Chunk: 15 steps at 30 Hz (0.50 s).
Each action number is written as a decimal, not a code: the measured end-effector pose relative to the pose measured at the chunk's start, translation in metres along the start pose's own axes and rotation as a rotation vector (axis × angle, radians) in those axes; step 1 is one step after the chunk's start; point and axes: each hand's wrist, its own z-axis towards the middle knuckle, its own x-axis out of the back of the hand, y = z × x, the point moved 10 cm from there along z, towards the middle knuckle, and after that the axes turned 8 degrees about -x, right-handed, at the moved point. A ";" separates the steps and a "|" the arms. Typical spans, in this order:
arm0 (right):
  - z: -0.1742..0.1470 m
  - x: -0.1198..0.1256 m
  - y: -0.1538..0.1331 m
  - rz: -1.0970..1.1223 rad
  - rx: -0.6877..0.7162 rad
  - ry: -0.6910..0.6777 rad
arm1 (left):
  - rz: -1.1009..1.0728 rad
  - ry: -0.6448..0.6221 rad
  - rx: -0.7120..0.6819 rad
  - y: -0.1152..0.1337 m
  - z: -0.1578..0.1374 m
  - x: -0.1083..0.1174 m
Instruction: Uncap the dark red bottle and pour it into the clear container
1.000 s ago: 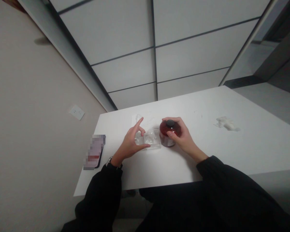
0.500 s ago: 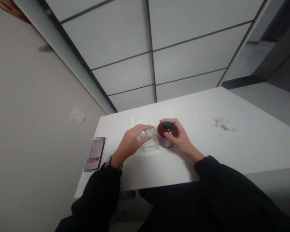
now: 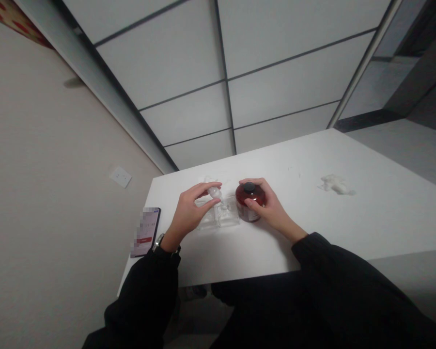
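Red bottle (image 3: 250, 203) standing upright on the white tabletop (image 3: 349, 223), roughly mid-width and toward the near edge, dark cap on top. Right hand (image 3: 267, 208) wrapped around its side, grip closed on the bottle, thumb across the front. Left hand (image 3: 189, 213) pinching a small clear dropper-like piece (image 3: 215, 192) between thumb and fingertips, tilted, held just above a clear plastic tray (image 3: 221, 218) lying flat beside the bottle. Too small and blurry to call exactly what that clear piece is.

Tips for this bit, judging from how things sit:
- Worth keeping the right-hand hold low and firm so the bottle stays planted; a tall narrow bottle tips easily if bumped from the left.
- Light pinch on the clear piece, near its thick end, so the thin end stays free and visible.
- Short moves only, since tray and bottle are nearly touching and there's little room between them.
- Probably best to keep the left wrist off the tray; looks light enough to skid.

Phone (image 3: 146, 231) at the left edge of the tabletop, well clear. Crumpled white tissue (image 3: 334, 184) off to the right, also well apart.
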 end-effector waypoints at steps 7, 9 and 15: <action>0.000 -0.001 0.001 0.014 -0.018 -0.016 | 0.023 -0.013 -0.018 0.005 0.002 0.000; 0.001 -0.001 0.000 0.016 -0.020 -0.020 | 0.032 0.002 -0.021 0.005 0.002 0.002; 0.000 -0.001 -0.001 0.004 -0.007 -0.022 | 0.028 0.016 -0.010 0.006 0.004 0.004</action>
